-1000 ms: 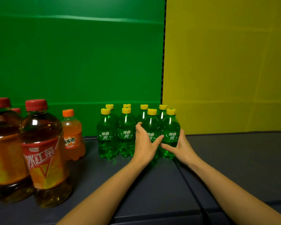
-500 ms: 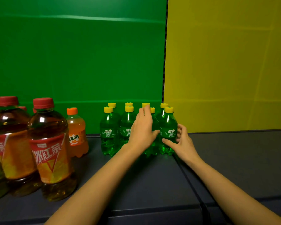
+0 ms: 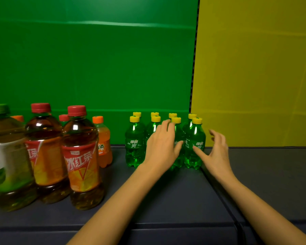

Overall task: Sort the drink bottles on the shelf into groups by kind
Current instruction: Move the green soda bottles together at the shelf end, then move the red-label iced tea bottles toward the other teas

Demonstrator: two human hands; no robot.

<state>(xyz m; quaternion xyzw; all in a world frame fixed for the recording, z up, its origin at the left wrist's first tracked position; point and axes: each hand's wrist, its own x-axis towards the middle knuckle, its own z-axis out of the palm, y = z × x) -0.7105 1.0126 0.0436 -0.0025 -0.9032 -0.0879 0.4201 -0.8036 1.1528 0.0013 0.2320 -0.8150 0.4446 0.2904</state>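
Several small green soda bottles (image 3: 134, 147) with yellow caps stand in two rows at the back of the dark shelf (image 3: 166, 200). My left hand (image 3: 161, 147) lies flat against the front of the middle ones, fingers spread up to the caps, hiding one bottle's body. My right hand (image 3: 215, 152) is open just right of the rightmost green bottle (image 3: 194, 138), thumb near its label, fingers off it. At left stand two big iced tea bottles (image 3: 81, 161) with red caps, a large green tea bottle (image 3: 5, 156) and a small orange soda bottle (image 3: 103, 144).
Behind the shelf are a green panel (image 3: 95, 68) and a yellow panel (image 3: 254, 68). A seam (image 3: 219, 191) runs front to back through the shelf under my right forearm. More caps, one orange (image 3: 18, 118) and one red (image 3: 64, 117), show behind the big bottles.
My right hand has come off the rightmost green bottle and spread open beside it. My left hand has flattened over the front bottles. The view has shifted left, bringing in the green tea bottle.
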